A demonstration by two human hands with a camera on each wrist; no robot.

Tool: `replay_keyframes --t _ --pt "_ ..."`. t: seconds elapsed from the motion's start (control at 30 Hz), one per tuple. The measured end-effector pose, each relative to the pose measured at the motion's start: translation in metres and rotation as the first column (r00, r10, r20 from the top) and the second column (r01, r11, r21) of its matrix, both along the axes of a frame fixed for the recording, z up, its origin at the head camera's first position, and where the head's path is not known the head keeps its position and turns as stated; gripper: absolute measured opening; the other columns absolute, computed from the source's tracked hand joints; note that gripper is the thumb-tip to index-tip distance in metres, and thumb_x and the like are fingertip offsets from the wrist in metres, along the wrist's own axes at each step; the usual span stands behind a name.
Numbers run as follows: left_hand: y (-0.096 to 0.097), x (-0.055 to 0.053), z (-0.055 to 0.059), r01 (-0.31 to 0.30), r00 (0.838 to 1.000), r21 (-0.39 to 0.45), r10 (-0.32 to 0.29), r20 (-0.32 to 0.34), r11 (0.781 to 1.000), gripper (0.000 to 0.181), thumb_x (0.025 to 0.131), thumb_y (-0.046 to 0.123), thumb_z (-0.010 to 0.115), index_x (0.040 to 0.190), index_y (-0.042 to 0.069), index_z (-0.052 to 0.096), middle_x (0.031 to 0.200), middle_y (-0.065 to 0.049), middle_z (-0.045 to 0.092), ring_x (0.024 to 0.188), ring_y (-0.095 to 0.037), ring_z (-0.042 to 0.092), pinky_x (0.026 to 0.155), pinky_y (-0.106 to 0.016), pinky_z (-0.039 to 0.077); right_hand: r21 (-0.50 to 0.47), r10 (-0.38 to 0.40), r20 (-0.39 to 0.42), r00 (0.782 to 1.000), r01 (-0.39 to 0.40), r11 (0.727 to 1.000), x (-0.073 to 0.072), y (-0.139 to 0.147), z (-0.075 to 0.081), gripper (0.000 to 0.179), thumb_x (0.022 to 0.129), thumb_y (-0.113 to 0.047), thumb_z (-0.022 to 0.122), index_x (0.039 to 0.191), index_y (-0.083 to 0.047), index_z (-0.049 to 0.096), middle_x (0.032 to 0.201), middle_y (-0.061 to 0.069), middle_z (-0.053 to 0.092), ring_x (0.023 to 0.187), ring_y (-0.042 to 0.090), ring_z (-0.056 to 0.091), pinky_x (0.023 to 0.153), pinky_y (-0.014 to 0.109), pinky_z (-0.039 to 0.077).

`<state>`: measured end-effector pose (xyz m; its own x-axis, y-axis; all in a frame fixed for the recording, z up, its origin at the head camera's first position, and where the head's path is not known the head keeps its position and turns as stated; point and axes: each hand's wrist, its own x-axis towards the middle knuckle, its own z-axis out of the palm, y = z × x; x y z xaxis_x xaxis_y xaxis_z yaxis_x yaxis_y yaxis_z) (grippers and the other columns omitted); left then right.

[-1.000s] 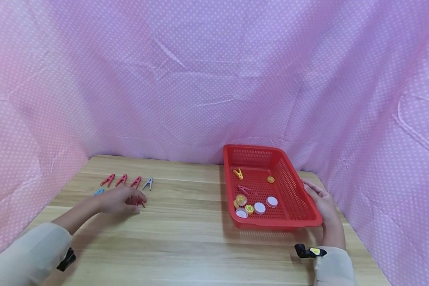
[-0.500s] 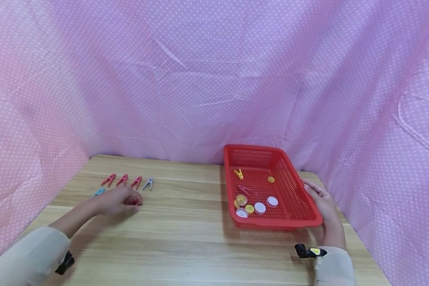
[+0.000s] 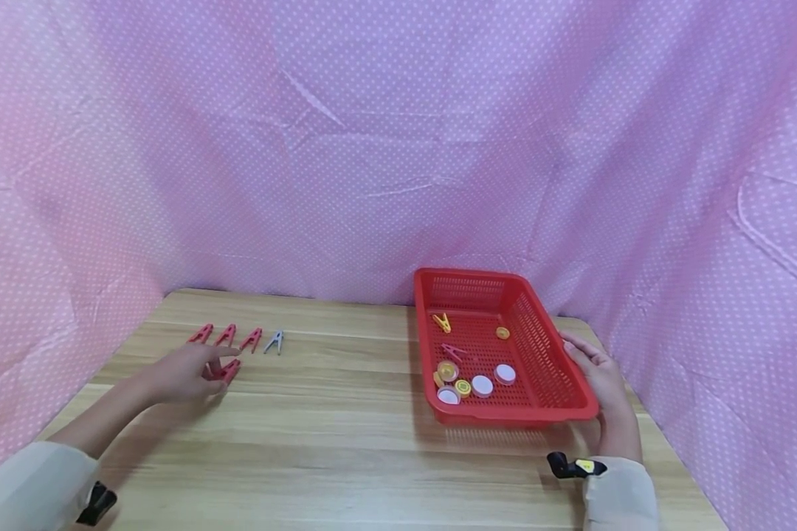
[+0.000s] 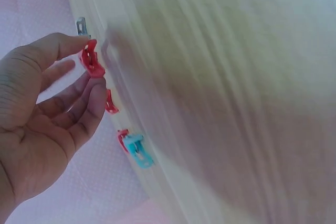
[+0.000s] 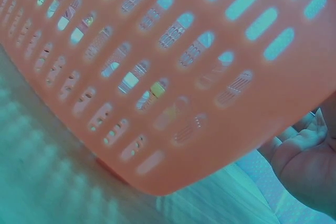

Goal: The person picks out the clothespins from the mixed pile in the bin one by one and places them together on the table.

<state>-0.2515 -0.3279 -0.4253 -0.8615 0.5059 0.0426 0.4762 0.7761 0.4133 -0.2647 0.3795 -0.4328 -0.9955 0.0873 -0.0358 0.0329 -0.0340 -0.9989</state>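
A small red plastic clothes peg (image 3: 229,369) is pinched between thumb and fingertips of the left hand (image 3: 184,376), low over the light wooden worktop (image 3: 345,435); since a second ago this grip has been drawn back leftward and nearer the person, so the peg now sits just in front of the row of three red pegs (image 3: 226,335) and one grey peg (image 3: 275,341) lying beyond the fingers, which suggests it is being set down as the start of a second row. In the left wrist view a light blue peg (image 4: 138,151) is seen on the worktop below the palm. The right hand (image 3: 601,383) has not moved: its grip rests, fingers fairly straight, against the outer right wall of the red perforated plastic basket (image 3: 544,346), where a yellow peg (image 3: 442,322), a red peg (image 3: 452,352) and several round white and yellow caps (image 3: 482,386) lie. No brand, label or writing can be read.
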Motion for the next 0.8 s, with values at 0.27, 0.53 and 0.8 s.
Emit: replay_keyframes --t 0.27,0.53,0.8 --pt "-0.012 0.006 -0.002 -0.155 0.988 0.010 0.155 -0.007 0.988 0.044 0.081 0.009 0.082 0.117 -0.011 0.067 0.082 0.003 0.064 0.074 -0.011 0.059 0.062 -0.028 0.050 0.025 -0.007 0.016 1.000 0.006 1.000 0.001 -0.002 0.002 0.059 0.101 -0.035 0.065 0.154 -0.017 0.048 0.106 -0.014 0.074 0.093 0.010 0.073 0.078 0.029 0.060" --pt "-0.017 0.004 -0.005 -0.190 0.982 0.010 0.190 0.000 0.982 0.041 0.082 0.012 0.082 0.114 -0.010 0.068 0.081 0.003 0.065 0.072 -0.011 0.058 0.060 -0.028 0.048 0.026 -0.015 0.016 1.000 0.014 1.000 0.002 -0.001 0.000 0.055 0.102 -0.032 0.064 0.153 -0.016 0.050 0.104 -0.014 0.075 0.092 0.009 0.073 0.077 0.028 0.060" --pt "-0.016 0.000 -0.007 -0.189 0.981 0.001 0.189 -0.028 0.982 0.035 0.081 0.008 0.078 0.110 -0.009 0.069 0.075 0.005 0.063 0.067 -0.009 0.055 0.059 -0.028 0.047 0.028 -0.008 0.007 1.000 0.008 1.000 0.000 0.000 0.000 0.059 0.102 -0.034 0.065 0.155 -0.015 0.047 0.106 -0.015 0.074 0.094 0.009 0.073 0.078 0.028 0.060"
